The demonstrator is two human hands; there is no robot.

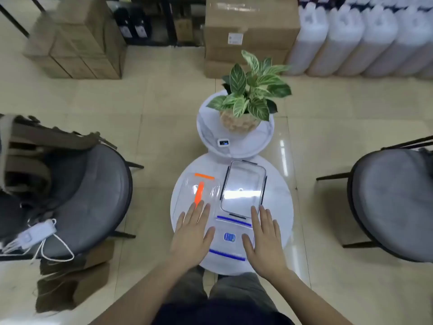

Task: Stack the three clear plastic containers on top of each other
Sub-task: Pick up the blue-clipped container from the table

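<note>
Risked nudging the blue-clipped box (pixel 230 238) off the near rim of the round table (pixel 280 221), with left hand (pixel 191 238) and right hand (pixel 264 240) spread flat beside it, orange-clipped box (pixel 199 195) and black-clipped box (pixel 243 187) just behind, unstacked.

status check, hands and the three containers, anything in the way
Left hand and right hand open, flanking blue container. Orange container and black container apart behind it, nothing stacked. Nothing blocking.
</note>
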